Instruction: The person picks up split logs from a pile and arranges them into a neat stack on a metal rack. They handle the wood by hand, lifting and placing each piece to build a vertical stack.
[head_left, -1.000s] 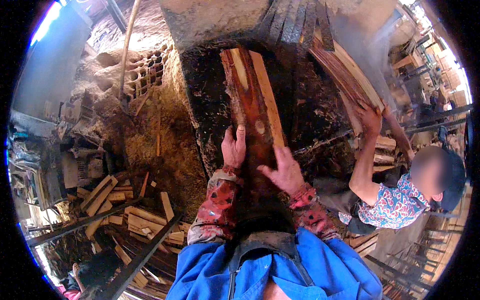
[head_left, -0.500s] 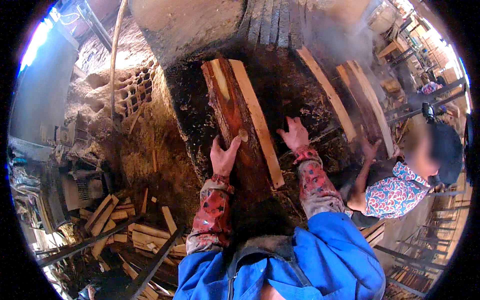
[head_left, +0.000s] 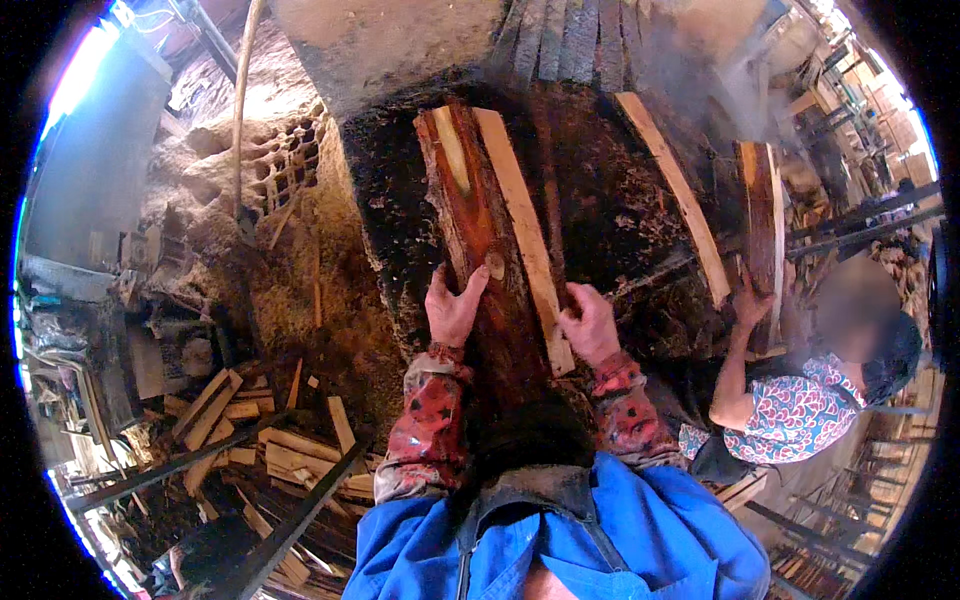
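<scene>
The bark-edged slab (head_left: 462, 215) is laid upon the dark table (head_left: 610, 200); at slab's left edge the left hand (head_left: 455, 312) is rested, thumb spread; at its right, the right hand (head_left: 592, 325) is half curled, its grip cannot be told

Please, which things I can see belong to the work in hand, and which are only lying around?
Work in hand:
- bark-edged slab, with the left hand on it
- pale strip along its right side, with the right hand close by
- board at the co-worker's hand

Apparently lying around:
- offcuts, lower left
- pole, upper left
</scene>
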